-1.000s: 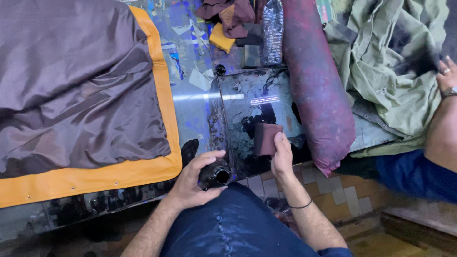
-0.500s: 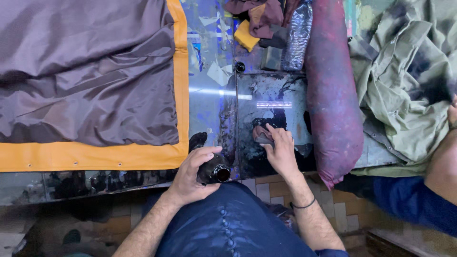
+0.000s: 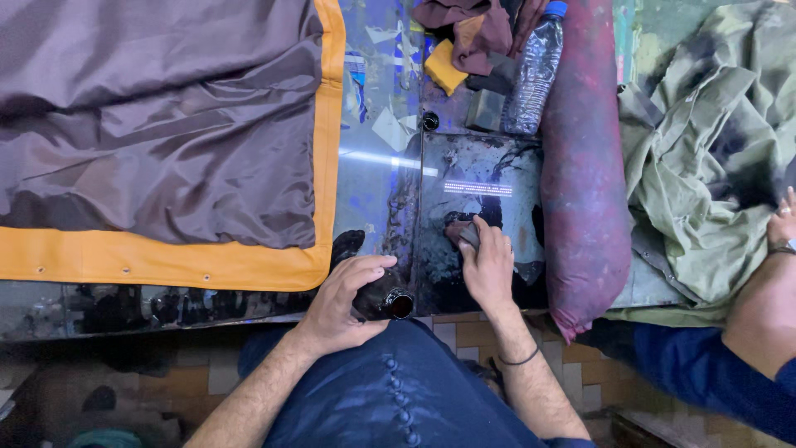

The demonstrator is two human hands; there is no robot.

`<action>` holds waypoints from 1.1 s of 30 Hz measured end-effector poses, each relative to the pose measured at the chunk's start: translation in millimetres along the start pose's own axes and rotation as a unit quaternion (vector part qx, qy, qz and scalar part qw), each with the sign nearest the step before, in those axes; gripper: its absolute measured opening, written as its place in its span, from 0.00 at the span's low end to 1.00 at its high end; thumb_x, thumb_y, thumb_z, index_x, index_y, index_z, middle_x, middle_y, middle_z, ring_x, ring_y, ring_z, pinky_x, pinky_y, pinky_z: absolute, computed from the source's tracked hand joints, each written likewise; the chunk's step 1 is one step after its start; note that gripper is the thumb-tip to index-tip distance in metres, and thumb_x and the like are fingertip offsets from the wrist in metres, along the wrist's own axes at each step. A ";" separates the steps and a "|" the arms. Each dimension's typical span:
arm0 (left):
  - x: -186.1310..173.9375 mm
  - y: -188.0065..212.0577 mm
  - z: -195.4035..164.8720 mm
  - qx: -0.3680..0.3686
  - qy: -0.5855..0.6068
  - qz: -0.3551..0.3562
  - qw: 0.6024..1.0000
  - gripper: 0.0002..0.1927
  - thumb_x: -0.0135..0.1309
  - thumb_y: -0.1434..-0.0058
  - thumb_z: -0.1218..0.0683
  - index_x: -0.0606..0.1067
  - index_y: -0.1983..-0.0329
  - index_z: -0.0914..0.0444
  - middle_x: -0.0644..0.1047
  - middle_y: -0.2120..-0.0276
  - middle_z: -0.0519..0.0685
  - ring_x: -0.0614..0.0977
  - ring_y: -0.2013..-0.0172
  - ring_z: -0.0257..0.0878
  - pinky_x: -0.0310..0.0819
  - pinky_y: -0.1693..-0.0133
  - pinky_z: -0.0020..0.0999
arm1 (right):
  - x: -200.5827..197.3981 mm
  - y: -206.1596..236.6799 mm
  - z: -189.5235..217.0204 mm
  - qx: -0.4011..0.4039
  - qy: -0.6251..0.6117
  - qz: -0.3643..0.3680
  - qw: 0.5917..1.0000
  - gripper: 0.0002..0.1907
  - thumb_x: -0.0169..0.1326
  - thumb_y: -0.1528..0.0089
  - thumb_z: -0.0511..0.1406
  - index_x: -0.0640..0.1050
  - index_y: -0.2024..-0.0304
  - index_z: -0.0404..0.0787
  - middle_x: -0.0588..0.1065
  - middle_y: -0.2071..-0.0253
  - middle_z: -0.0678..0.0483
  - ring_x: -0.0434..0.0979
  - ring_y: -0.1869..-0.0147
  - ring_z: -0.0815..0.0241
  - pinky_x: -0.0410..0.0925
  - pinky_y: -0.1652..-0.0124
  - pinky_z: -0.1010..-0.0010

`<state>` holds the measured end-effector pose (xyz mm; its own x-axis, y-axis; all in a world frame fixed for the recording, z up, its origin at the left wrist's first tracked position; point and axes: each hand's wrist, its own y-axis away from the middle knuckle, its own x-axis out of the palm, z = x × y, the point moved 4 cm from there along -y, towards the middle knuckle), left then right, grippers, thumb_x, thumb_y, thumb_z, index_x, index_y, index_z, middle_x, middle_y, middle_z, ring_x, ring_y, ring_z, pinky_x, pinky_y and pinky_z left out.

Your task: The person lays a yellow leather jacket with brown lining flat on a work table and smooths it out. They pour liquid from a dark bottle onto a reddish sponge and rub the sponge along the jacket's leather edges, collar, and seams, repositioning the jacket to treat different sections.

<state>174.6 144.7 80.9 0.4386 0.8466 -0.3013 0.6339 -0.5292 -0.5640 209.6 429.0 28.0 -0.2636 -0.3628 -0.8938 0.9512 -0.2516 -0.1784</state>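
Glass, smeared dark with ink or paint, forms the tabletop [image 3: 377,124] that runs across the upper two thirds of the frame. Near the lower centre, the left hand [image 3: 344,299] is curled around a small dark bottle [image 3: 390,303], which lies tilted at the tabletop's near edge with its round open mouth facing the lower right. Just right of it, the right hand [image 3: 487,267] presses a brownish-maroon pad [image 3: 461,231] flat onto a blackened glass plate [image 3: 473,174], fingers closed over the pad so that only its upper left part shows. A thin dark band circles that wrist.

Filling the upper left of the frame, a large sheet of brown shiny fabric [image 3: 157,116] with a wide orange border [image 3: 166,261] lies spread out, wrinkled in the middle. At top centre sit a heap of maroon rags [image 3: 477,29], a yellow sponge [image 3: 445,68], a small dark block [image 3: 485,109] and a clear plastic bottle [image 3: 535,70] with a blue cap, lying on its side. Right of the plate stretches a long reddish-purple stained bolster [image 3: 584,166], running top to bottom. Beyond it, in the upper right, a crumpled olive-green cloth [image 3: 705,149] carries dark stains. Another person's hand [image 3: 781,224] and forearm enter at the right edge, touching that cloth. Tiled floor shows at the bottom.
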 end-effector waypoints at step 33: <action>12.5 -27.4 47.8 0.001 0.024 -0.019 1.000 0.52 0.75 0.48 0.58 0.53 0.29 0.49 0.71 0.38 0.58 0.77 0.39 0.54 0.75 0.40 0.45 | -10.6 23.3 6.0 -0.076 -0.002 -0.037 0.996 0.23 0.59 0.41 0.30 0.76 0.42 0.46 0.72 0.43 0.46 0.72 0.43 0.43 0.68 0.46 0.55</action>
<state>132.2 172.6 55.8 0.4451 0.8621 -0.2422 0.6498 -0.4970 -0.5751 233.6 421.6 35.8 -0.3342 -0.3521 -0.8743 0.9424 -0.1382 -0.3046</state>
